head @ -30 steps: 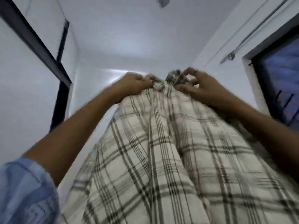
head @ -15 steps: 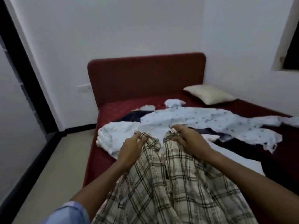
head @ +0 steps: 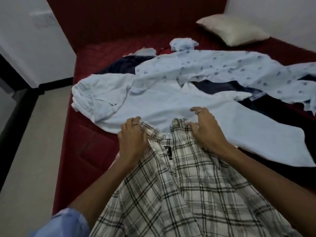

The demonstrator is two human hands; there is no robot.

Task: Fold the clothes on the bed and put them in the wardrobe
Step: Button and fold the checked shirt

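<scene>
Left of the grip, bare maroon bed (head: 82, 151) runs to its edge. Left hand (head: 132, 141) pinches one side of the collar of the plaid shirt (head: 171, 194); right hand (head: 205, 132) curls its lower fingers into the other side, index finger lifted free. Shirt lies collar-end away from the person, long axis running from the grip back toward the body, label visible between the hands. Beyond the grip: pale blue shirt (head: 153, 100), then printed blue garment (head: 222, 67); far right, a cream pillow (head: 234, 29). To do this step well, the hands should probably draw apart evenly, tensioning the collar so the body lies flat before folding.
</scene>
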